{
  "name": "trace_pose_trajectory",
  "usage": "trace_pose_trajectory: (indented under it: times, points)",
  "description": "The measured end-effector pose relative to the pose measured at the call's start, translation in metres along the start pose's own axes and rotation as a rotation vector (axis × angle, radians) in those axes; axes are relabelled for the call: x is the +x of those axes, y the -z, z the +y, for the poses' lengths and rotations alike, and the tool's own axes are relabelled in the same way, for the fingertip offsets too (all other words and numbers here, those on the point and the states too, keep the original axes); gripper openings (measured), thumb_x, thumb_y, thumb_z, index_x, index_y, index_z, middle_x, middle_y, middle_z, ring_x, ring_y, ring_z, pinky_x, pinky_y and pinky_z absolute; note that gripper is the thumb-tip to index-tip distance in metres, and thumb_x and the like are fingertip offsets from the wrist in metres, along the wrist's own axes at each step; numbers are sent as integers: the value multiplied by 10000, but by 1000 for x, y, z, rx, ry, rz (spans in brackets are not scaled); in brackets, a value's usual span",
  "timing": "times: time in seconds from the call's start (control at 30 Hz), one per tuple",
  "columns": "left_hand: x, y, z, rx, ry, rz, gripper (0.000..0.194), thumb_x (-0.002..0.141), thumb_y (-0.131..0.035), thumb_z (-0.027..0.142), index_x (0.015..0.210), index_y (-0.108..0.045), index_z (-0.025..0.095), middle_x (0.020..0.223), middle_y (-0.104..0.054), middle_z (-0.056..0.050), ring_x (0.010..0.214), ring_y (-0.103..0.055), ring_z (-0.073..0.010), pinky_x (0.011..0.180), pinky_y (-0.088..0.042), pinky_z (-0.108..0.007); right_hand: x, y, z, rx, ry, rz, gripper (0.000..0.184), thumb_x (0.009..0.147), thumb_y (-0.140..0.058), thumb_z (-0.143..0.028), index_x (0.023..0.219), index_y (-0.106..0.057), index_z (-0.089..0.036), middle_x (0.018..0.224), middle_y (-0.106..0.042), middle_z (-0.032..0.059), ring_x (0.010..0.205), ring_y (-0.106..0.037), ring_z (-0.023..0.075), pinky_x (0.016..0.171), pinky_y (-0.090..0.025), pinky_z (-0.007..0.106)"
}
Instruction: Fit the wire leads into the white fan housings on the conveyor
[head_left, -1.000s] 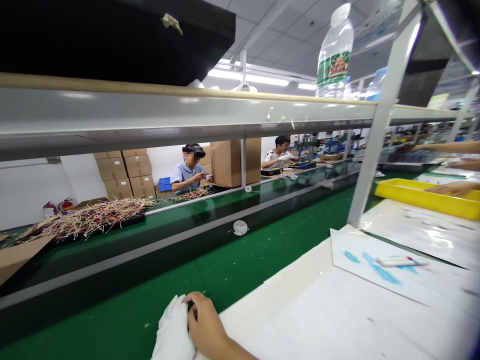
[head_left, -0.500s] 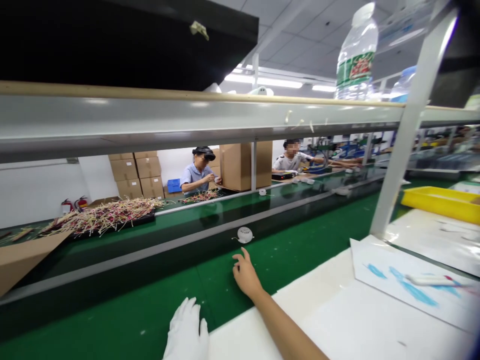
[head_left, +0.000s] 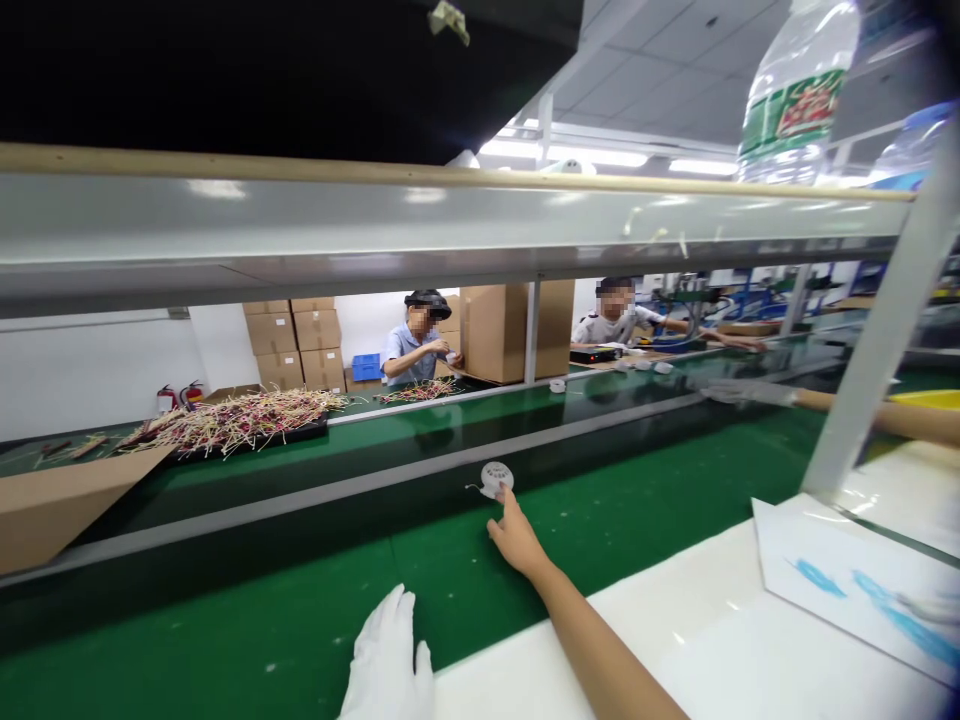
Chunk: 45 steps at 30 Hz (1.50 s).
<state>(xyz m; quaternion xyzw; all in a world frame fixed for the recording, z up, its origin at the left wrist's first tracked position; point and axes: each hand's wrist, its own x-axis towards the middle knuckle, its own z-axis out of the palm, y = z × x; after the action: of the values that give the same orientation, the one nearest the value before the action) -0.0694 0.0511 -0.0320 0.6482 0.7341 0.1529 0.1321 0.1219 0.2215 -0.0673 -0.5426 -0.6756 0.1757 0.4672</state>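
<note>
A small round white part [head_left: 496,477] with a thin wire lies at the near edge of the dark conveyor belt [head_left: 390,450]. My bare right hand [head_left: 516,535] stretches out over the green surface [head_left: 300,620], and its fingertips touch the part; the fingers are extended. My left hand [head_left: 388,660], in a white glove, lies flat and open on the green surface at the bottom, holding nothing.
A grey shelf rail [head_left: 450,225] crosses above with a water bottle [head_left: 795,100] on it. A tray of wire pieces [head_left: 240,420] and two seated people [head_left: 420,335] are across the belt. A co-worker's arm [head_left: 862,410] reaches in at right. White paper [head_left: 847,590] lies at right.
My right hand left the gloved left hand and reached forward to the round white part, now touching it. The view has swung left, putting the yellow bin nearly out of sight.
</note>
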Motion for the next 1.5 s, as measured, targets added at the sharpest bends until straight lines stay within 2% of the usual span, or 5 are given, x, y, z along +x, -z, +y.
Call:
trace_pose_trajectory:
  times: [0.37,0.6,1.13,1.3,1.5]
  points:
    - [-8,-1,2,-102,-50,91,597,756,-374,198,1337,-236,204,1384,-239,-45,1178,-354,-242,937,-346,-358,-33,-3,-42,106,63,-134,311,721,-381,-178,1005,-489,-114,613,-485,-11,512,-472,140,547,-401,264]
    - [-6,-4,-7,-29,-369,406,519,765,-423,256,1278,-357,214,1375,-254,-66,1217,-298,-224,980,-311,-346,-113,1,-100,358,230,-188,197,747,-407,-197,904,-517,-152,618,-442,-11,554,-450,132,540,-403,240]
    - [-30,30,8,-409,-538,-197,143,675,-535,277,740,-550,150,798,-570,0,726,-511,-128,655,-416,-192,-157,25,-135,356,374,-319,161,764,-500,-274,898,-561,-208,911,-498,75,888,-496,216,769,-428,341]
    - [-37,34,14,-420,-562,-181,219,607,-577,291,796,-531,190,851,-562,12,750,-513,-130,698,-423,-201,-150,32,-139,358,369,-560,170,800,-461,-277,933,-555,-229,886,-571,58,906,-505,211,807,-404,342]
    - [-41,27,8,-355,-468,-118,348,616,-568,369,915,-509,202,823,-570,4,705,-528,-131,651,-418,-209,-152,32,-139,404,240,-548,155,810,-437,-293,897,-531,-204,918,-585,62,893,-538,196,782,-412,299]
